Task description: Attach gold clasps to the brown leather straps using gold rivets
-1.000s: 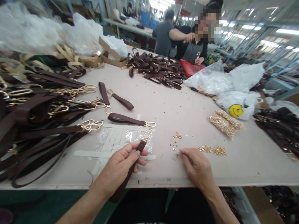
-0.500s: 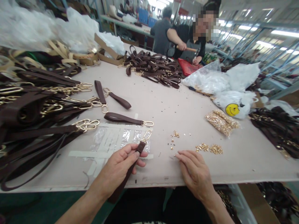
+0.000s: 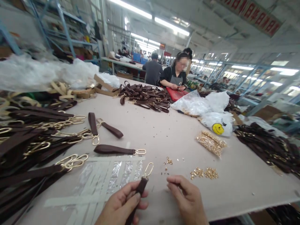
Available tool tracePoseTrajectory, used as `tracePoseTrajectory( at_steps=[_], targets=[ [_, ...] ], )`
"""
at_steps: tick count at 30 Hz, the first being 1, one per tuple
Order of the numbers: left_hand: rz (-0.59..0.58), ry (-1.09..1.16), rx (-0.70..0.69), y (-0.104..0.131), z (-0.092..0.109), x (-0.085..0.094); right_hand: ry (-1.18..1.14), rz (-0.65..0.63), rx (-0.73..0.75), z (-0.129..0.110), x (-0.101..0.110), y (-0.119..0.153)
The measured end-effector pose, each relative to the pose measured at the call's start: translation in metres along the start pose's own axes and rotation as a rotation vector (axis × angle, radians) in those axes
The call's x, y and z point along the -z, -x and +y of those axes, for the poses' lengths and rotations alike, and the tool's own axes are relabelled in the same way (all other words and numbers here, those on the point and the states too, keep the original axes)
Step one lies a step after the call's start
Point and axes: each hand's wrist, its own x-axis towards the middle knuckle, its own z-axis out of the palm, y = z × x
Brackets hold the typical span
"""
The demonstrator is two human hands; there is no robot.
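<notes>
My left hand (image 3: 124, 203) is closed around a dark brown wrist strap (image 3: 141, 187), thumb on top. The strap's gold oval clasp (image 3: 149, 169) points up and away from me. To the right of it, my right hand (image 3: 186, 198) hovers over the table with thumb and forefinger pinched together. Whatever lies between those fingertips is too small or hidden to make out. Just beyond them are a few loose gold metal pieces (image 3: 169, 161). Another brown strap (image 3: 114, 149) with a gold clasp lies flat beyond my left hand.
Brown straps (image 3: 37, 125) are heaped on the left, with another pile (image 3: 145, 95) at the back. Small gold fittings (image 3: 211, 172) lie to the right, below a clear bag of fittings (image 3: 211, 143). Tape strips (image 3: 77, 200) cover the near-left tabletop. A co-worker (image 3: 174, 75) sits across the table.
My view has tilted up. The right fingertips have come together, and a loose gold piece near them no longer shows. My left hand still holds the strap. The co-worker's hammer is out of sight.
</notes>
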Motion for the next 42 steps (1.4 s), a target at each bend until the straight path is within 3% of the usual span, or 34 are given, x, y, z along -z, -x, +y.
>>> tracePoseTrajectory(
  at_steps=[2, 4, 9, 24, 42],
  targets=[
    [-0.061, 0.016, -0.002, 0.007, 0.004, -0.011, -0.221, -0.044, -0.235, -0.016, -0.001, 0.002],
    [-0.154, 0.028, 0.001, 0.011, 0.008, -0.018, -0.419, -0.103, -0.374, -0.027, -0.004, 0.003],
    [-0.266, 0.024, -0.056, 0.014, 0.008, -0.023, -0.635, -0.189, -0.525, -0.034, -0.016, 0.007],
    [-0.300, -0.098, -0.073, 0.011, 0.003, -0.022, -0.557, -0.218, -0.641, -0.040, -0.014, 0.003],
    [-0.225, -0.252, -0.115, 0.012, -0.016, -0.021, -0.647, -0.223, -0.584, -0.037, -0.014, 0.008]
  ],
)
